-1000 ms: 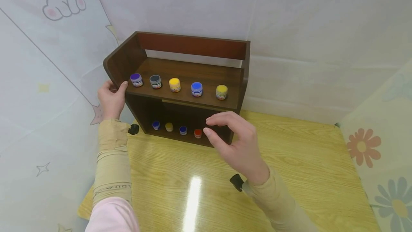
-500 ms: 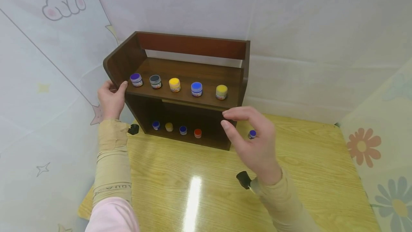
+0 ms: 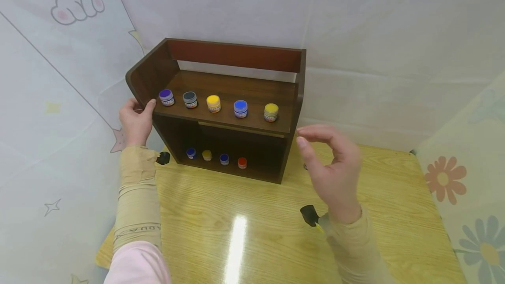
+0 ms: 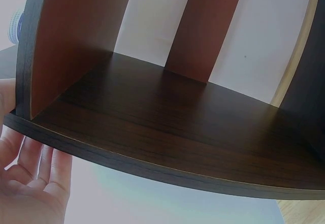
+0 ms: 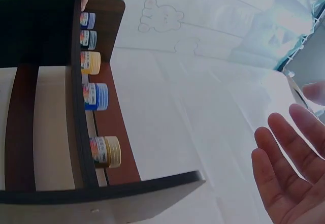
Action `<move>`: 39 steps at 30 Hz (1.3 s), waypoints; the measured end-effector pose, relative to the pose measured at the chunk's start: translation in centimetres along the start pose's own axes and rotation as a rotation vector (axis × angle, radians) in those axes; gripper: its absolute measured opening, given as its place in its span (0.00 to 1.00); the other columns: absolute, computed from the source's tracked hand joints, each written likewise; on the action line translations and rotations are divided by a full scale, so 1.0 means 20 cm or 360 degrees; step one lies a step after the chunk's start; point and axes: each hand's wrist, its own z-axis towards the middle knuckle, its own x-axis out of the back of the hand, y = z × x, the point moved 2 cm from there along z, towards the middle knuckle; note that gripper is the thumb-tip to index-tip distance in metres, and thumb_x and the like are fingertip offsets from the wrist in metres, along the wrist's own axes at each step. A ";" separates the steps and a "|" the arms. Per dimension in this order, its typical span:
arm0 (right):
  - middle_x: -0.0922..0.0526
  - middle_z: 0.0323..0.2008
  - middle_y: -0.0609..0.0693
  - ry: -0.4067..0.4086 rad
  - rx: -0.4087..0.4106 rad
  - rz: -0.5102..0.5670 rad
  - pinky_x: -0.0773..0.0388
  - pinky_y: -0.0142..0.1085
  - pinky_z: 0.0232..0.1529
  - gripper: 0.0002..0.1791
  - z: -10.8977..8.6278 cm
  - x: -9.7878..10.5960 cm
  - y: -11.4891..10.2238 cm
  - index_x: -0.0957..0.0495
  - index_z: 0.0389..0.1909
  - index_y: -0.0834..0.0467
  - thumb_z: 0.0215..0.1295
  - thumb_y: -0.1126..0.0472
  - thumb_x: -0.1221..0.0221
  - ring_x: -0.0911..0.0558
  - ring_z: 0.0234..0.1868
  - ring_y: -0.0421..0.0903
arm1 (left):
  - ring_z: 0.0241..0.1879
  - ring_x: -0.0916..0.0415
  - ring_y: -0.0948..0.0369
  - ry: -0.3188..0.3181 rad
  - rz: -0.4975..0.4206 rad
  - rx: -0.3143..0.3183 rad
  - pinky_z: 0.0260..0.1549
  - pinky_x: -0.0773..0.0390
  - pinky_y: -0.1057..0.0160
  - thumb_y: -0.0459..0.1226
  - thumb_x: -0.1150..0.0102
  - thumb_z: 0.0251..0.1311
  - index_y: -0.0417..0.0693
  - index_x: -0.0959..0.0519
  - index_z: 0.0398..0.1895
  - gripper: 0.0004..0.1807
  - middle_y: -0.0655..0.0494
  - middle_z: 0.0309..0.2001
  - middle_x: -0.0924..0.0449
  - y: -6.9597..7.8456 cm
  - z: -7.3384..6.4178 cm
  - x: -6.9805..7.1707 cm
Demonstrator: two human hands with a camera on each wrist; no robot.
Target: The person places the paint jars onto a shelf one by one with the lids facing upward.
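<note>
A dark brown two-tier shelf [image 3: 232,78] stands on the table, with small paint jars lined along both tiers. My left hand [image 3: 136,119] grips its left side panel at the upper board, thumb on the front edge; in the left wrist view the fingers [image 4: 43,165] curl beneath the board. To the right of the shelf, my right hand [image 3: 333,165] hovers empty, thumb and fingers curved with a gap between them. Behind its thumb, a sliver of another jar [image 3: 305,167] shows on the table. The nearest jar on the upper tier has a dull-yellow lid [image 3: 271,112].
The upper row also has purple [image 3: 166,97], black [image 3: 190,99], yellow [image 3: 214,103] and blue [image 3: 240,108] lids. Below are blue, yellow and red [image 3: 242,163] ones. A wood-grain table [image 3: 197,222] meets white cloth [image 3: 375,56] behind and at both sides.
My right hand has moved right, from in front of the lower tier to beyond the shelf's right side. It now covers most of the jar on the table. My left hand stays put.
</note>
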 end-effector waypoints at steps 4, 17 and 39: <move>0.13 0.34 0.59 0.0062 -0.0042 0.0009 0.19 0.36 0.44 0.12 0.00 0.03 0.03 0.16 0.33 0.72 0.63 0.64 0.33 0.15 0.38 0.48 | 0.34 0.28 0.68 0.0004 0.0001 -0.0008 0.34 0.28 0.71 0.48 0.34 0.66 0.41 0.20 0.44 0.18 0.64 0.33 0.26 0.00 0.00 0.00; 0.13 0.35 0.53 0.0132 -0.0182 -0.0182 0.20 0.34 0.44 0.06 0.01 0.15 0.13 0.18 0.36 0.75 0.63 0.74 0.36 0.16 0.36 0.43 | 0.35 0.28 0.68 0.0012 0.0017 -0.0044 0.35 0.27 0.70 0.48 0.35 0.67 0.39 0.20 0.45 0.20 0.62 0.34 0.25 0.00 0.00 0.00; 0.13 0.41 0.52 0.0108 -0.0728 -0.0692 0.24 0.28 0.41 0.11 -0.08 0.30 0.41 0.15 0.44 0.64 0.70 0.59 0.34 0.19 0.38 0.37 | 0.35 0.28 0.67 0.0010 0.0017 -0.0040 0.35 0.27 0.69 0.48 0.35 0.66 0.40 0.20 0.44 0.19 0.62 0.34 0.25 -0.02 0.01 -0.01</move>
